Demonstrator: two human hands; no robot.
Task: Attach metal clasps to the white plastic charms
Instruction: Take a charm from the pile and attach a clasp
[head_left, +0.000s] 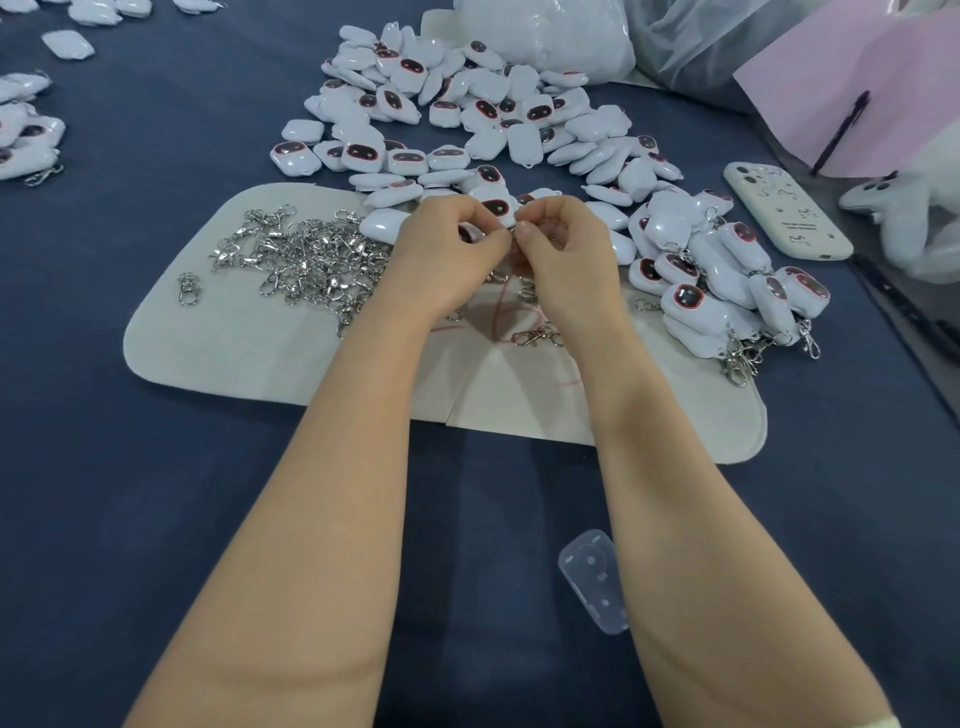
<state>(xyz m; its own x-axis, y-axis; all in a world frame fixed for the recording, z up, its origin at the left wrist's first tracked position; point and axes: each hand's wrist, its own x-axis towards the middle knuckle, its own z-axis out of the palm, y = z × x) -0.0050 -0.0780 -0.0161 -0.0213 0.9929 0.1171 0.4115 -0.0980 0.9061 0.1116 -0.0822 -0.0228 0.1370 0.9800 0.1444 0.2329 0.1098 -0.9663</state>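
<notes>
Head view, the only one you've got. Your left hand (452, 254) and right hand (563, 254) meet fingertip to fingertip over the far edge of the felt mat (234, 338), both w/ fingers curled in. Left hand pinches a charm (470, 235); only a white sliver shows btwn its fingers. Right hand's thumb presses in at the same spot, but what it pinches is hidden, so can't tell if a clasp is in there.

Handling, as a judgement: the charm looks like a light, hard, glossy shell, prob. slippery. Hold it by the flat sides near the loop end, not by the dark face. Clasps look small, stiff and quick to tangle, so take one by the body and leave the ring free.

Where stuff lies: loose clasps (306, 254) are heaped on the mat just left of your left hand, w/ a few strays btwn your wrists. Bare charms (467, 114) are piled beyond the hands, the nearest just beside your fingers. Finished charms (727, 280) w/ clasps on sit in a heap to the right, near a phone (784, 213).
</notes>
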